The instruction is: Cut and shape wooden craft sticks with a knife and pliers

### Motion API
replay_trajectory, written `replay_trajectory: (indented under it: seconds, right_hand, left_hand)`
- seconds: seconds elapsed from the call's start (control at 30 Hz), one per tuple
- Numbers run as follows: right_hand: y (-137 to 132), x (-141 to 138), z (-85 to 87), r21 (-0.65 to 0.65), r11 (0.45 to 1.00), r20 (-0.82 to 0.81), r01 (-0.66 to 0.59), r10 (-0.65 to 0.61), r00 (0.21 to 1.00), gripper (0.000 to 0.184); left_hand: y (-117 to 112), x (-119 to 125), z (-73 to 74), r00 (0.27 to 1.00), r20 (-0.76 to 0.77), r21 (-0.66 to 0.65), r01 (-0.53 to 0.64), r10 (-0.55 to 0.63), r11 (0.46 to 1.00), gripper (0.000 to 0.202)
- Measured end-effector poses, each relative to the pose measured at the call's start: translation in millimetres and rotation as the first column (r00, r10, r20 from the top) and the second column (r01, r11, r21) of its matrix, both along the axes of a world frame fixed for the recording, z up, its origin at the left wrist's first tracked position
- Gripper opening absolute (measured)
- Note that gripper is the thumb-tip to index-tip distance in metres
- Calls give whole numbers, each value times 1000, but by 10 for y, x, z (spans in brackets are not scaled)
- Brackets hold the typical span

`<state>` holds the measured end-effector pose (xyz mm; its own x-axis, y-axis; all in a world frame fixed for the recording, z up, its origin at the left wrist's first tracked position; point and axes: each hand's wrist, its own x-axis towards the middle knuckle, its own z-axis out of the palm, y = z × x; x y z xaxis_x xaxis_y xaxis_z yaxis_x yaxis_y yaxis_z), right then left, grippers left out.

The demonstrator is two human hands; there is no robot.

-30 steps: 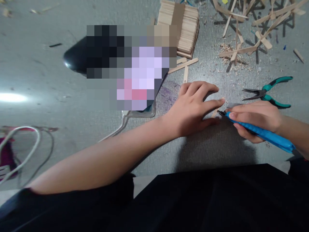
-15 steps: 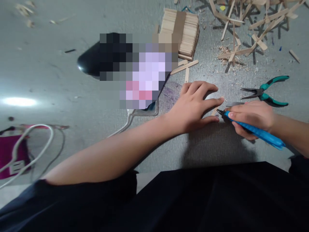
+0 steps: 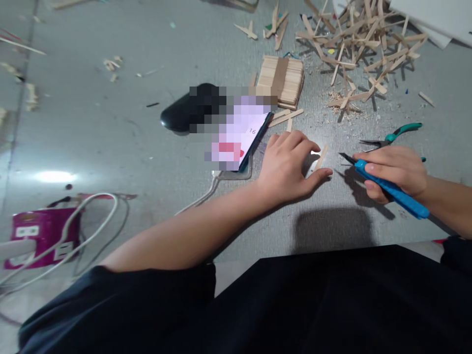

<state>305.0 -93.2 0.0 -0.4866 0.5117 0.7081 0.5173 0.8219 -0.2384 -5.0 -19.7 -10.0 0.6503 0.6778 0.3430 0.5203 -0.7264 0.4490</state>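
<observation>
My left hand [image 3: 291, 164] rests on the grey floor with its fingers curled, the fingertips pressing on a small wooden craft stick [image 3: 321, 156]. My right hand [image 3: 394, 173] is closed round a blue-handled craft knife [image 3: 383, 184]. The knife's dark blade points left and hangs a little way to the right of the stick, not touching it.
Teal-handled pliers [image 3: 394, 136] lie just behind my right hand. A taped bundle of craft sticks [image 3: 282, 81] and a heap of glued stick pieces [image 3: 365, 44] lie further back. A phone [image 3: 241, 137] with a white cable [image 3: 66, 236] and a magenta power strip [image 3: 37, 231] lie left.
The knife blade has drawn back to the right, away from the stick. My left hand has shifted slightly left, leaving the stick visible. The camera has tilted up, showing more floor.
</observation>
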Motion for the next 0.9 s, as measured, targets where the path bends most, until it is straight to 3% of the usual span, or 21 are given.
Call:
replay_trajectory:
  seconds: [0.07, 0.17, 0.3, 0.47, 0.57, 0.63, 0.73, 0.8, 0.9]
  right_hand:
    - [65, -12, -19, 45, 999, -46, -3, 5, 999, 46]
    - [103, -6, -58, -38, 994, -23, 100, -101, 995, 42]
    - [88, 23, -89, -141, 980, 9, 138, -138, 990, 36]
    - [42, -11, -129, -106, 982, -99, 158, -169, 981, 41]
    - [15, -82, -206, -145, 953, -262, 265, -295, 919, 36]
    - [38, -131, -259, -214, 917, -426, 337, -398, 813, 45]
    - [128, -183, -304, -334, 889, -467, 312, -444, 765, 57]
    - [179, -204, -310, -423, 867, -467, 265, -459, 756, 52]
    - [181, -239, -289, -534, 831, -474, 156, -447, 759, 49]
  left_hand:
    - [-50, 11, 40, 989, -146, 51, -19, 26, 999, 60]
    - [-111, 26, 90, 963, -266, 58, -29, 44, 998, 53]
    - [-117, 45, 106, 964, -265, -18, -23, 17, 1000, 24]
    - [-74, 62, 35, 974, -216, -154, 31, -64, 988, 12]
    - [-59, 47, -39, 990, -128, -82, 51, -61, 995, 13]
    - [-42, 31, -88, 997, -6, -18, 77, -77, 997, 10]
    - [-10, 25, -134, 961, 210, 156, 150, -181, 976, 13]
    - [4, 42, -139, 912, 330, 264, 160, -244, 951, 20]
    - [8, 82, -120, 839, 457, 326, 150, -295, 933, 27]
